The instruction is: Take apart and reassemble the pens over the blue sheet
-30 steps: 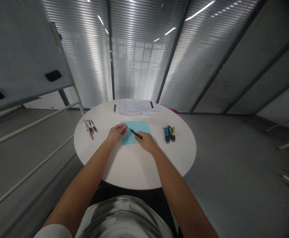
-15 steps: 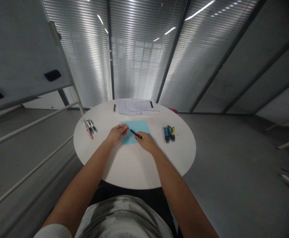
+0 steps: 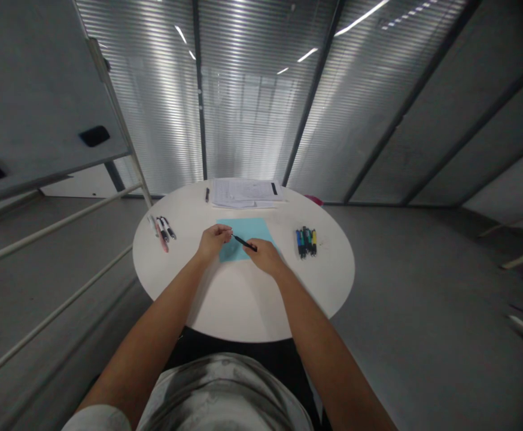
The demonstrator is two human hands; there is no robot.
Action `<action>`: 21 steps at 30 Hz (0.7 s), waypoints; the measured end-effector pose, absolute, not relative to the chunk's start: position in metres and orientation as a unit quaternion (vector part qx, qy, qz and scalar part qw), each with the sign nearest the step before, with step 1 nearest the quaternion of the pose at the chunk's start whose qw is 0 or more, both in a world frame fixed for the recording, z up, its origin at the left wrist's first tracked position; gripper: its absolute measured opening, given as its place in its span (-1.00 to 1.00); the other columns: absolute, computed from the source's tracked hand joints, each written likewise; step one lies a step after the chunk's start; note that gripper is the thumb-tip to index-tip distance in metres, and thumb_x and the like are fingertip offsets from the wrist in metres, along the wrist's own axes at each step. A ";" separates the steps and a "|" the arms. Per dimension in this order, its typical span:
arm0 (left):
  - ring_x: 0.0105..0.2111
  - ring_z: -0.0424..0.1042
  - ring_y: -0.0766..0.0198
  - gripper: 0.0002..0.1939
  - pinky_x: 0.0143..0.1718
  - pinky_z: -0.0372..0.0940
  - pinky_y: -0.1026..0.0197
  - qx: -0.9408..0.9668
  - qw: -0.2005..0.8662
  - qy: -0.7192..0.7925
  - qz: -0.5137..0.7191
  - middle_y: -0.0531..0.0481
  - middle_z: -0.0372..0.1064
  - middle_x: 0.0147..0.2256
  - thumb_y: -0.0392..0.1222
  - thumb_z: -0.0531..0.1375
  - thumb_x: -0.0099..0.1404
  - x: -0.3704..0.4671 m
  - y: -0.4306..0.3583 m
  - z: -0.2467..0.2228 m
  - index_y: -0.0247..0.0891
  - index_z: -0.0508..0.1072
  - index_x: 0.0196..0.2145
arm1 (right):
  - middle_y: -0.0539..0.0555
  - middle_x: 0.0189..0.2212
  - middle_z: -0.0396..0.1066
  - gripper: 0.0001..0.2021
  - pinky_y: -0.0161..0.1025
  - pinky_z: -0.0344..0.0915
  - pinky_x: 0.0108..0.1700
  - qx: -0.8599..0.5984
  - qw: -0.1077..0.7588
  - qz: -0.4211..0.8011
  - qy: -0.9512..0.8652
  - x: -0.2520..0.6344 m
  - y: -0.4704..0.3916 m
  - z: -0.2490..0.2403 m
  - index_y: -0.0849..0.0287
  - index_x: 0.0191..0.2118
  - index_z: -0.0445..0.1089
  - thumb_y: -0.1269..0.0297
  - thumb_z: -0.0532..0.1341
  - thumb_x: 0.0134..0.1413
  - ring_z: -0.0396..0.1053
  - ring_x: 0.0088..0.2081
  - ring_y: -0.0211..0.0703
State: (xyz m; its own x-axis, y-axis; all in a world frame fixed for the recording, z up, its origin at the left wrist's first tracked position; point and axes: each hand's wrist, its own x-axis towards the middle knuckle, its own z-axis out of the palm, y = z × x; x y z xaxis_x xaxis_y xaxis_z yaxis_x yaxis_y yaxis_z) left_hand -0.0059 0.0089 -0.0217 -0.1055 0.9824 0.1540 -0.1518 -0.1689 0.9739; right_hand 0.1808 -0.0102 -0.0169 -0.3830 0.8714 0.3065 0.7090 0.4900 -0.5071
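Note:
A black pen (image 3: pixel 244 242) slants above the light blue sheet (image 3: pixel 243 256), its thin end pointing left. My right hand (image 3: pixel 264 256) is closed around its thick end. At the thin end, the fingertips of my left hand (image 3: pixel 215 239) are pinched together. What sits between them is too small to make out, and whether they touch the pen tip is unclear. Both hands are over the blue sheet, which lies flat on the round white table (image 3: pixel 239 305).
Several pens with blue, green and yellow parts (image 3: pixel 306 242) lie in a row at the right. More pens (image 3: pixel 163 229) lie at the left. Behind the sheet are stacked papers (image 3: pixel 243 193) with a dark pen (image 3: pixel 207 194) beside them. A whiteboard frame (image 3: pixel 129 143) stands at the left.
My left fingertips and the pen's thin end have drawn slightly closer together. The right hand and everything on the table stay practically in place.

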 end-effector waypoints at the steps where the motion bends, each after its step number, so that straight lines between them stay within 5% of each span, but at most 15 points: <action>1: -0.55 0.29 0.36 -0.77 -0.41 0.20 0.24 0.486 0.458 0.446 0.596 0.01 0.36 -0.57 -0.16 0.34 -0.02 -0.006 0.009 -0.022 -0.34 0.48 -0.42 | -0.02 -0.50 0.35 -0.79 -0.35 -0.05 -0.42 -0.481 0.273 0.144 -0.820 0.181 -0.010 -0.017 0.17 -0.38 0.41 0.21 0.11 0.17 0.16 -0.48 -0.31; 21: -0.49 0.35 0.36 -0.67 -0.34 0.24 0.23 0.450 0.520 0.401 0.606 -0.01 0.41 -0.48 -0.20 0.41 -0.12 -0.006 0.004 -0.016 -0.33 0.48 -0.35 | 0.00 -0.49 0.36 -0.74 -0.35 0.04 -0.37 -0.462 0.269 0.137 -0.834 0.181 -0.010 -0.015 0.16 -0.38 0.44 0.17 0.08 0.21 0.23 -0.43 -0.27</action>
State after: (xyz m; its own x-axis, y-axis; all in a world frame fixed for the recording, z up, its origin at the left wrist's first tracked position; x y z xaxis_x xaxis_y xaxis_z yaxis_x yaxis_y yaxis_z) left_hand -0.0058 0.0042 -0.0156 -0.0551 0.9902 0.1283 -0.2687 -0.1385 0.9532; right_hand 0.1807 -0.0103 -0.0149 -0.4276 0.8449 0.3214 0.6973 0.5346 -0.4775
